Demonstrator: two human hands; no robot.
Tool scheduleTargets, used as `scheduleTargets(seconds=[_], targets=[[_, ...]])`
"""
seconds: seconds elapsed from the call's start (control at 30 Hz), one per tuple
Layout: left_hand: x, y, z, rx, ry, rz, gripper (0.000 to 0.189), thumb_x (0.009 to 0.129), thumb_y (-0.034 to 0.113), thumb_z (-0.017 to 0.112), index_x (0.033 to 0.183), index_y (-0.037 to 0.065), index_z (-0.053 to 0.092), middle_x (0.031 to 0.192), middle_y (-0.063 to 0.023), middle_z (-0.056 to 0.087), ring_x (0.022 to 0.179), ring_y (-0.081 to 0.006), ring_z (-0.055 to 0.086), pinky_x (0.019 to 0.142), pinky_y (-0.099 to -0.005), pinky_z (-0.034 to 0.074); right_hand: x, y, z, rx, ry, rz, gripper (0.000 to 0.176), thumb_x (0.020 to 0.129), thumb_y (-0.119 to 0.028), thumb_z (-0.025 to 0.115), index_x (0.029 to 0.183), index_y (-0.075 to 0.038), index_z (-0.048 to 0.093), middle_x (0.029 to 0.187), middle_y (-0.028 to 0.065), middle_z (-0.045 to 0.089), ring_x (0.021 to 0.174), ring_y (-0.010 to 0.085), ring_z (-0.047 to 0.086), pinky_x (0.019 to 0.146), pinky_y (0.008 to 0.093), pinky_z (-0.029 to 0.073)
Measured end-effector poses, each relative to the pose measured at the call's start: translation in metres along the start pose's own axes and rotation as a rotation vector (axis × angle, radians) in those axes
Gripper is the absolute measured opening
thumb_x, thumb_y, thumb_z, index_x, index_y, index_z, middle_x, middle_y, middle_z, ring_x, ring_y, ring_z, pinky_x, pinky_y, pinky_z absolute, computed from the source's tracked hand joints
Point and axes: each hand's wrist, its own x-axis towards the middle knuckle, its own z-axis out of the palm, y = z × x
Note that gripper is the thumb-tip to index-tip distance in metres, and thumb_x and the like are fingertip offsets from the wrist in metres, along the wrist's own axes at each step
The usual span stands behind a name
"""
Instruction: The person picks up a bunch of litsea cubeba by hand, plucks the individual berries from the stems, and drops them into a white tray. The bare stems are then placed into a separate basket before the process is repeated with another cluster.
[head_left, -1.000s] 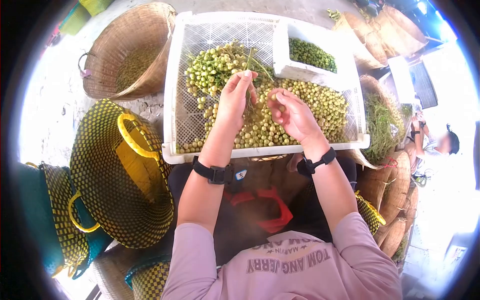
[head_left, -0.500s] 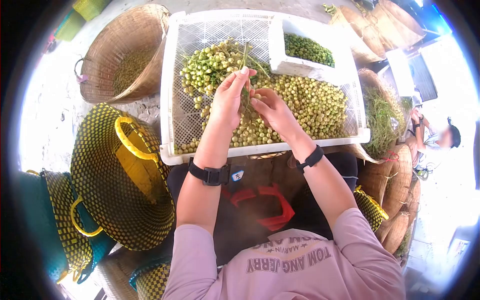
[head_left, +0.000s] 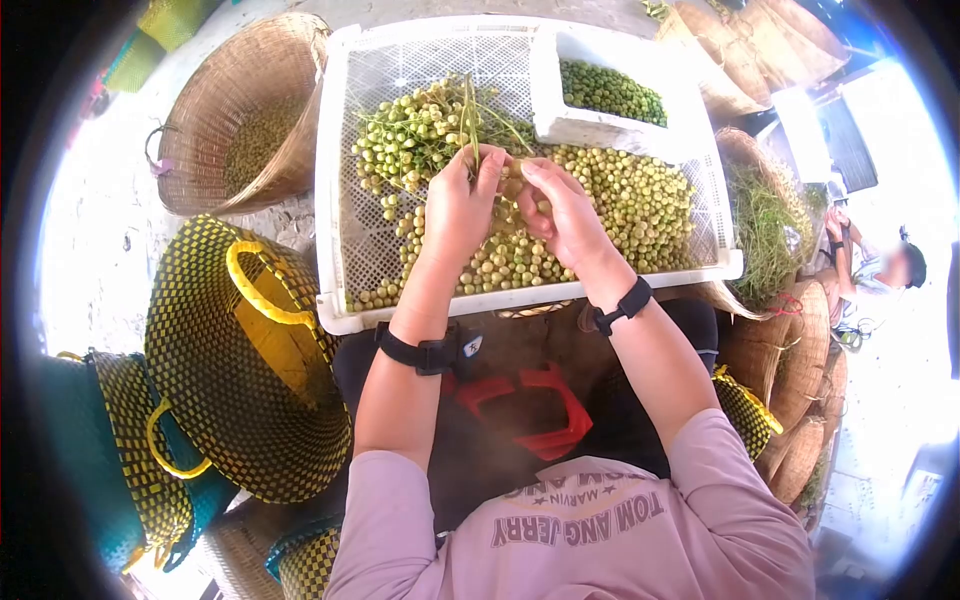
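My left hand [head_left: 462, 208] is closed on a thin green stem [head_left: 469, 112] that sticks up past its fingertips. Close beside it, my right hand [head_left: 572, 212] has its fingers curled in a pinch at the stem's lower part; what lies between them is hidden. Both hands are above a white plastic tray [head_left: 331, 220] with a perforated bottom. Round yellow-green fruits [head_left: 630, 215] lie loose across its right and front. Behind my left hand is a heap of fruits still on green stems [head_left: 415, 135].
A white box [head_left: 600, 132] with small dark green fruits [head_left: 612, 92] stands in the tray's back right corner. Woven baskets [head_left: 245, 110] and a yellow-black basket [head_left: 240, 400] are on the left. More baskets [head_left: 795, 360] and cut stems [head_left: 757, 240] are right. Another person [head_left: 880, 270] sits far right.
My right hand has risen and turned, its fingers now curled up beside the left. The left hand has lowered slightly and tilted the stem.
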Motion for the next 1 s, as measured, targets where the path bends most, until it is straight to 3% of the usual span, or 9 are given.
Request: scheduleTargets(seconds=[0.2, 0.27, 0.37, 0.47, 0.67, 0.73, 0.8, 0.87, 1.0], targets=[[0.001, -0.005, 0.003, -0.282, -0.103, 0.028, 0.015, 0.094, 0.018, 0.056, 0.098, 0.005, 0.063, 0.078, -0.0029, 0.063, 0.069, -0.0067, 0.055, 0.061, -0.023, 0.045, 0.0, -0.003, 0.007, -0.233, 0.074, -0.052, 0.022, 0.095, -0.03, 0.052, 0.094, -0.008, 0.056, 0.054, -0.0061, 0.043, 0.042, 0.0025, 0.031, 0.039, 0.0195, 0.021], [0.003, -0.006, 0.002, -0.212, -0.11, 0.041, 0.015, 0.094, 0.017, 0.055, 0.1, 0.005, 0.063, 0.078, -0.0016, 0.062, 0.069, -0.0059, 0.054, 0.061, -0.0222, 0.044, -0.002, -0.003, 0.005, -0.266, 0.084, -0.063, 0.024, 0.096, -0.031, 0.052, 0.094, -0.008, 0.056, 0.052, -0.0066, 0.041, 0.041, 0.0026, 0.03, 0.038, 0.0198, 0.02], [0.003, -0.005, -0.002, -0.219, -0.122, 0.02, 0.016, 0.095, 0.015, 0.053, 0.103, 0.005, 0.062, 0.075, 0.0011, 0.058, 0.066, -0.0046, 0.05, 0.059, -0.0207, 0.041, 0.001, 0.003, -0.017, 0.332, -0.017, -0.006, 0.026, 0.096, -0.031, 0.046, 0.094, -0.007, 0.058, 0.054, -0.0035, 0.042, 0.042, 0.0033, 0.032, 0.038, 0.0196, 0.021], [0.004, -0.006, -0.002, -0.312, -0.097, -0.01, 0.017, 0.096, 0.016, 0.052, 0.105, 0.006, 0.062, 0.068, 0.0037, 0.051, 0.061, -0.0032, 0.045, 0.055, -0.0196, 0.037, -0.001, 0.01, -0.029, 0.434, -0.038, -0.053, 0.024, 0.094, -0.03, 0.047, 0.093, -0.008, 0.058, 0.057, -0.0021, 0.045, 0.042, 0.0037, 0.032, 0.038, 0.0192, 0.021], [0.004, -0.007, -0.001, -0.362, -0.088, -0.02, 0.019, 0.096, 0.016, 0.051, 0.106, 0.005, 0.061, 0.069, 0.004, 0.051, 0.061, -0.0034, 0.044, 0.054, -0.0193, 0.036, -0.006, 0.013, -0.014, -0.072, 0.127, -0.083, 0.029, 0.093, -0.037, 0.055, 0.092, -0.008, 0.057, 0.063, -0.0046, 0.048, 0.047, 0.0035, 0.037, 0.041, 0.0203, 0.026], [0.002, -0.004, -0.001, -0.383, -0.129, -0.026, 0.018, 0.097, 0.017, 0.051, 0.106, 0.005, 0.062, 0.069, 0.0045, 0.05, 0.06, -0.0037, 0.043, 0.054, -0.0193, 0.036, -0.002, 0.018, -0.007, -0.431, 0.16, -0.319, 0.027, 0.093, -0.034, 0.057, 0.089, -0.008, 0.057, 0.062, -0.0054, 0.047, 0.048, 0.0015, 0.037, 0.039, 0.0191, 0.024], [0.003, -0.005, -0.002, -0.381, -0.128, -0.029, 0.019, 0.097, 0.017, 0.051, 0.106, 0.005, 0.062, 0.07, 0.0046, 0.05, 0.062, -0.0037, 0.043, 0.055, -0.0191, 0.036, 0.002, 0.022, -0.011, -0.483, 0.164, -0.39, 0.025, 0.094, -0.032, 0.057, 0.088, -0.007, 0.058, 0.062, -0.0056, 0.047, 0.049, 0.0014, 0.038, 0.039, 0.0191, 0.025], [0.003, -0.006, -0.004, -0.38, -0.127, -0.031, 0.019, 0.097, 0.017, 0.05, 0.107, 0.005, 0.062, 0.07, 0.0048, 0.05, 0.063, -0.0037, 0.044, 0.057, -0.0189, 0.036, -0.003, 0.015, -0.019, 0.024, 0.115, -0.067, 0.025, 0.094, -0.032, 0.056, 0.088, -0.008, 0.059, 0.064, -0.0053, 0.049, 0.051, 0.0037, 0.04, 0.041, 0.0204, 0.029], [0.007, -0.003, -0.016, -0.567, -0.17, -0.088, 0.024, 0.097, 0.018, 0.051, 0.11, 0.002, 0.062, 0.073, 0.0042, 0.047, 0.068, -0.0051, 0.042, 0.062, -0.0195, 0.035, -0.007, 0.006, -0.026, 0.331, 0.026, -0.01, 0.03, 0.092, -0.038, 0.055, 0.087, -0.009, 0.058, 0.072, -0.0031, 0.053, 0.054, 0.0046, 0.041, 0.041, 0.0189, 0.028]])
